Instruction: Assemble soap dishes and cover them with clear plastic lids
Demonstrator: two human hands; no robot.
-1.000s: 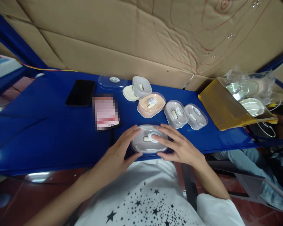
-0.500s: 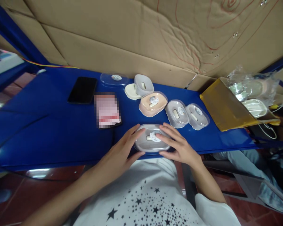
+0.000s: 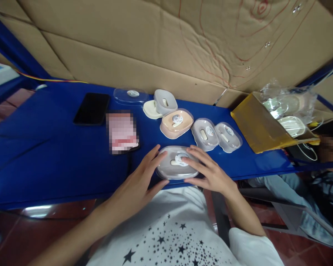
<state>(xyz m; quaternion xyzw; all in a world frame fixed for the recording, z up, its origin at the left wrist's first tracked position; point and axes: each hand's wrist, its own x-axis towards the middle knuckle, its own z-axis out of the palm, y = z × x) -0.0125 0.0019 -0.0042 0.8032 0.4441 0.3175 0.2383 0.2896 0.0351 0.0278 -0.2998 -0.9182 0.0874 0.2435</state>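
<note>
At the near edge of the blue table lies an oval grey plastic box with a clear lid (image 3: pixel 166 170), held between both hands. My left hand (image 3: pixel 140 177) curves round its left end, fingers on the lid's far side and thumb at the near edge. My right hand (image 3: pixel 211 171) grips the right end, with one finger on the round white sticker (image 3: pixel 181 160) on the lid. Beyond it stand a peach lidded box (image 3: pixel 173 127) and two grey lidded boxes (image 3: pixel 205 135). An uncovered grey box (image 3: pixel 166 103) touches a cream oval piece (image 3: pixel 150 110); a loose clear lid (image 3: pixel 127 96) lies behind.
A black phone (image 3: pixel 91 109) and a blurred pink item (image 3: pixel 122 133) lie left on the blue table (image 3: pixel 58 159). On the right, a cardboard box (image 3: pixel 249 125) holds plastic-wrapped pieces. A cardboard wall (image 3: pixel 113 48) stands behind. Another person's legs (image 3: pixel 280 188) are at right.
The view has shifted slightly, so the objects farther back appear a little to the left. Both hands stay round the grey box, with almost no change in grip.
</note>
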